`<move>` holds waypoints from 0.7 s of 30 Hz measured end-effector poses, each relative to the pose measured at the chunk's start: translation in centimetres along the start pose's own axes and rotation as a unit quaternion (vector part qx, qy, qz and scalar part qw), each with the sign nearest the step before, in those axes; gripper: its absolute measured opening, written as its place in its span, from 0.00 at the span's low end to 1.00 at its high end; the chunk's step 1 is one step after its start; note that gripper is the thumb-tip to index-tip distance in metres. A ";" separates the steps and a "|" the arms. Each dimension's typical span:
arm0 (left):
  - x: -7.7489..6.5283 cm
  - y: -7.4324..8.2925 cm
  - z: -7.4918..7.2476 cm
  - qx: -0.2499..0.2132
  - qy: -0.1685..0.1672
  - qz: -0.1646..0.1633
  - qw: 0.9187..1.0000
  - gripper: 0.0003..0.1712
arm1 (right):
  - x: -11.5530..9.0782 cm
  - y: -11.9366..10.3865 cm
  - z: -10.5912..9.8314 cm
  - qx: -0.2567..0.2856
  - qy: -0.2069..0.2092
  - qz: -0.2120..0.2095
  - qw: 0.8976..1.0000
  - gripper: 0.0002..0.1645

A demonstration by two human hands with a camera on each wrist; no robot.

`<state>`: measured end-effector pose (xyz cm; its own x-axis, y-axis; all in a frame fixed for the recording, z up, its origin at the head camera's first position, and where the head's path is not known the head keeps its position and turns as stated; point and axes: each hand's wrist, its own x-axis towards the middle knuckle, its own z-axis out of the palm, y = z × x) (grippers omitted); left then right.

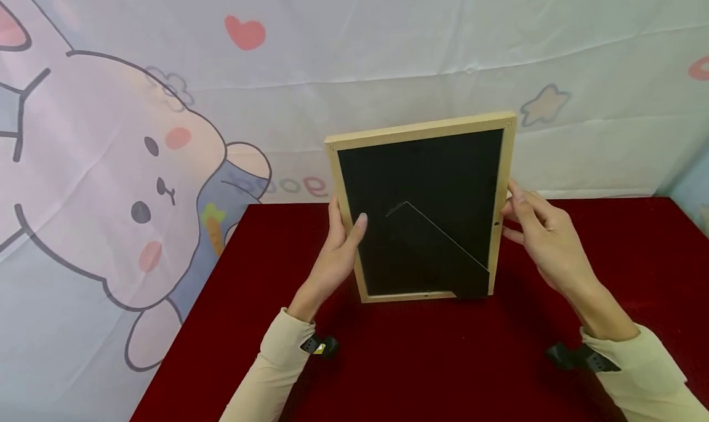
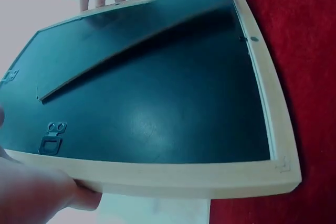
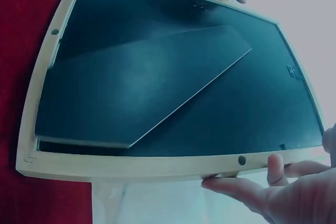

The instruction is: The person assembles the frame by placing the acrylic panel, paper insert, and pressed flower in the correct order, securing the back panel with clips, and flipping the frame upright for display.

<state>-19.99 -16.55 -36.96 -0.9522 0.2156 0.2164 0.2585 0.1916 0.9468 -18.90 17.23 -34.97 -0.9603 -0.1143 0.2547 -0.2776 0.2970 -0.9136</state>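
Note:
A picture frame (image 1: 421, 128) with a pale wooden border stands nearly upright, its black backing facing me and its lower edge at the red cloth. The black easel leg (image 3: 131, 93) on the back tilts slightly out from the backing. My left hand (image 1: 338, 246) grips the left side, thumb over the border and fingers behind it. At the right side, my right hand (image 1: 548, 237) holds the border with thumb and fingers at the edge. A metal hanger (image 2: 51, 139) shows on the backing near the left hand. The frame's front is hidden.
Red cloth (image 1: 421, 360) covers the table. Behind it hangs a pale fabric backdrop (image 1: 388, 40) printed with a rabbit, a heart and a star. Dark straps with small devices (image 1: 581, 357) sit on both wrists.

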 end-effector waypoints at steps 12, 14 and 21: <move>-0.5 -0.1 -1.1 0.067 -0.017 0.024 0.997 0.30 | -2.6 -2.2 0.7 -0.144 0.080 -0.011 0.986 0.23; -0.5 0.0 -1.4 0.081 -0.017 0.027 0.996 0.30 | -2.8 -2.0 1.0 -0.158 0.042 -0.017 0.986 0.19; -0.8 0.6 -1.9 0.138 -0.036 0.039 0.989 0.36 | -2.3 -0.8 2.2 -0.179 -0.086 -0.024 0.980 0.17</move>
<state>-19.44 -18.46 -36.10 -0.9159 0.3063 0.2594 0.3753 0.4243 0.8241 -16.45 15.18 -35.50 -0.9357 -0.2842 0.2090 -0.3434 0.5981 -0.7242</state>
